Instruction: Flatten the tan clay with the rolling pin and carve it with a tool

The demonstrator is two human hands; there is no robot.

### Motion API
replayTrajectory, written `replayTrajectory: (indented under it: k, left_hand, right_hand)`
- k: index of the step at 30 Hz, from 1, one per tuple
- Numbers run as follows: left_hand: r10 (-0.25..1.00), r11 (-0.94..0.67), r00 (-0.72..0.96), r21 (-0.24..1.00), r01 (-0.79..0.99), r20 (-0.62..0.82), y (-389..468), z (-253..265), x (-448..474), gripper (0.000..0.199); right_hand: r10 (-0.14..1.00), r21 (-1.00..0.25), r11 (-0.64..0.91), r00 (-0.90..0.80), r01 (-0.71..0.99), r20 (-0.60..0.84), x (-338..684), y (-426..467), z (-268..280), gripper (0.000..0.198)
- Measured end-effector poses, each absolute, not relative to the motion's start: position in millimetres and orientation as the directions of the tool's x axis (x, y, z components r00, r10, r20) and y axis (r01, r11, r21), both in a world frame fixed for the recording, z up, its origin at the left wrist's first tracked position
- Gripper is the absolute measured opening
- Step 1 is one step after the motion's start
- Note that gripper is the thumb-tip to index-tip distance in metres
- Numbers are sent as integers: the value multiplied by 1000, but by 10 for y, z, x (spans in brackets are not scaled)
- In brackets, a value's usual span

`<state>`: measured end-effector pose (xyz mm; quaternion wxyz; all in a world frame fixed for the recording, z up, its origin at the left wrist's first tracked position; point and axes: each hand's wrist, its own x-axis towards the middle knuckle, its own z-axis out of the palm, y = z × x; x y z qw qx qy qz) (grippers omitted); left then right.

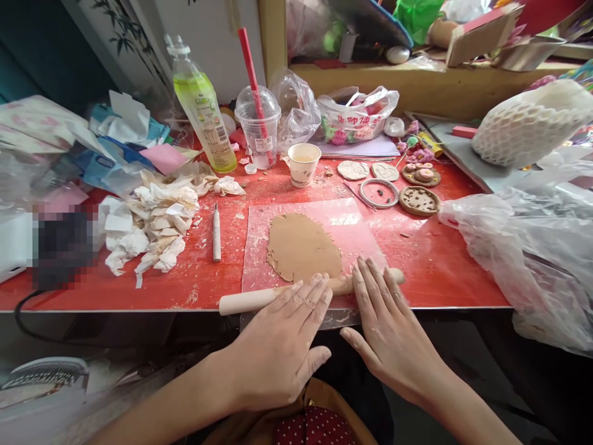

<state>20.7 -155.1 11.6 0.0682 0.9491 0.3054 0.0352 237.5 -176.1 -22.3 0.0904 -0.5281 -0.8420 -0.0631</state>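
Note:
A wooden rolling pin lies crosswise near the front edge of the table. My left hand rests on it with the fingers stretched out flat. Farther right along the pin, my right hand also lies flat, its thumb spread away. Just beyond the pin is a flattened brown slab of clay with a ragged edge. Under the slab is a clear plastic sheet. Neither hand is wrapped round the pin.
On the red table, a craft knife and crumpled tissues lie left. Behind stand a paper cup, a lidded plastic cup and a bottle. Small clay pieces, a ring and plastic bags are right.

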Motion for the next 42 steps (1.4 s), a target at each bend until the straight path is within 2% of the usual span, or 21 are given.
replayTrajectory:
  k: [4, 9, 13, 16, 21, 24, 27, 30, 34, 36, 38, 40, 42]
  left_hand:
    - [582, -802, 813, 159, 575, -3, -1486, 100, 187, 61]
    - [652, -758, 754, 35, 652, 82, -897, 34, 241, 60]
    - [702, -694, 694, -67, 717, 159, -287, 55, 252, 58]
    - [739, -641, 641, -77, 764, 209, -61, 77, 239, 57]
    - [757, -650, 646, 18, 759, 100, -563, 21, 203, 61]
    - [689, -723, 716, 39, 689, 116, -1034, -10, 169, 60]
    - [669, -741, 733, 31, 671, 122, -1129, -15, 158, 59]
    - [719, -685, 680, -14, 728, 143, -757, -4, 189, 59]
    - [752, -585, 585, -102, 804, 303, -123, 85, 233, 56]
    - [751, -554, 556, -117, 824, 357, -53, 119, 227, 55]
    - [761, -560, 557, -97, 823, 331, -223, 101, 193, 55]
    - [762, -606, 599, -58, 794, 246, -552, 49, 136, 56]
    - [700, -697, 690, -34, 716, 184, -877, 3, 75, 57]
  right_hand:
    - [864, 22, 469, -464, 883, 193, 2444, -1693, -224, 80]
    - [859, 52, 475, -475, 879, 192, 2380, -1007, -171, 71]
    - [900, 22, 404, -401, 915, 171, 2251, -310, -109, 68]
    - [927, -7, 335, -328, 942, 183, 2195, -74, -93, 69]
    - [864, 37, 442, -436, 896, 250, 2306, -659, -150, 65]
    - [825, 52, 519, -517, 853, 228, 2431, -1183, -186, 72]
    - [810, 53, 551, -549, 833, 208, 2476, -1289, -186, 70]
    - [832, 75, 504, -507, 860, 223, 2397, -877, -169, 66]
    - [900, 56, 346, -348, 937, 261, 2233, -157, -120, 68]
    - [905, 34, 316, -312, 948, 289, 2213, -59, -108, 68]
    - [877, 48, 376, -372, 926, 306, 2259, -226, -124, 67]
    - [824, 85, 486, -489, 870, 286, 2355, -580, -148, 67]
    - [782, 91, 573, -577, 814, 235, 2454, -948, -154, 74]
